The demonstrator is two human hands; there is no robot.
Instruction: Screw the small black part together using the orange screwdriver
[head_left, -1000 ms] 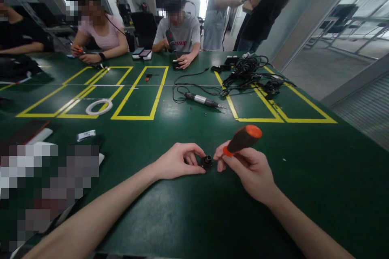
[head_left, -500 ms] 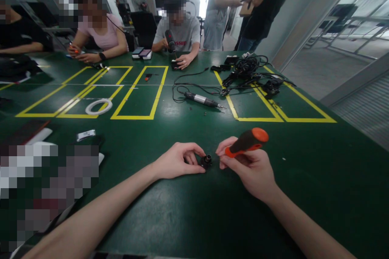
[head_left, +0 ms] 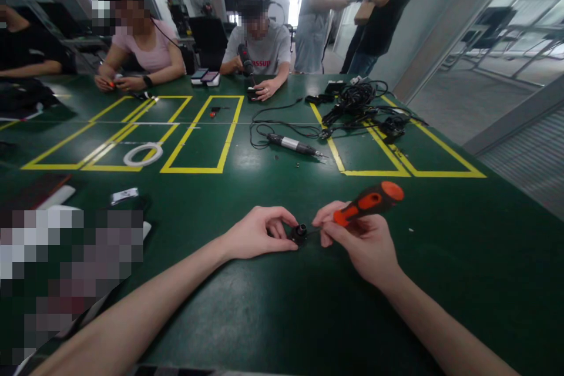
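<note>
Between thumb and fingers, my left hand [head_left: 262, 232] grips a small black round part [head_left: 300, 232] with a raised hollow collar, resting on the green table [head_left: 247, 317]. My right hand [head_left: 359, 241] is closed on a screwdriver [head_left: 369, 203] with an orange and black handle. The handle slants up to the right, and its thin shaft points left at the black part's right side. Whether the tip touches the part is too small to tell.
Ahead lies a corded electric screwdriver [head_left: 293, 144]. A heap of black cables [head_left: 359, 103] sits at the back right. A white ring [head_left: 143, 154] and a small white packet [head_left: 124, 195] lie to the left. A co-worker [head_left: 259, 50] holds a power tool across the table.
The screwdriver's handle has tipped lower toward the right and turned, and its shaft now shows beside the black part. My left hand and the part have stayed in place.
</note>
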